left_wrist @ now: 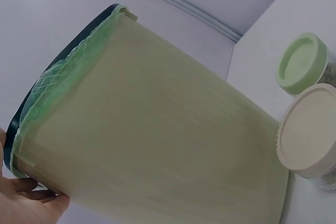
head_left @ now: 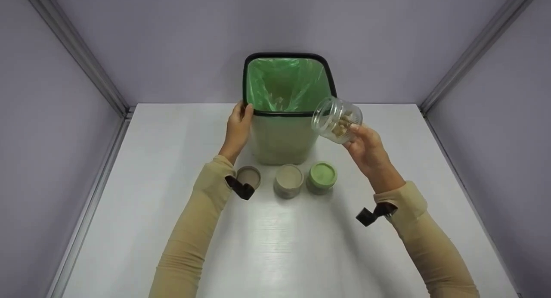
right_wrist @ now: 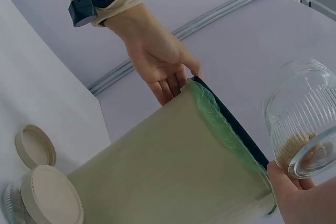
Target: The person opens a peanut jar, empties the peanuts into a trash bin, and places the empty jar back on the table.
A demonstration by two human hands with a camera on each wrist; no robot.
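I see a white table (head_left: 172,246) carrying a beige waste bin (head_left: 282,138) lined with a green bag. Just in front of the bin stand a loose beige lid (head_left: 249,176), a beige-lidded jar (head_left: 288,180) and a green-lidded jar (head_left: 322,176).

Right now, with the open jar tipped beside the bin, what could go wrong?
1. The glass jar is held by the right hand beside the bin's rim, not clearly over the green liner; its contents may fall on the table.
2. The left hand steadies only one edge, so the bin may tilt.
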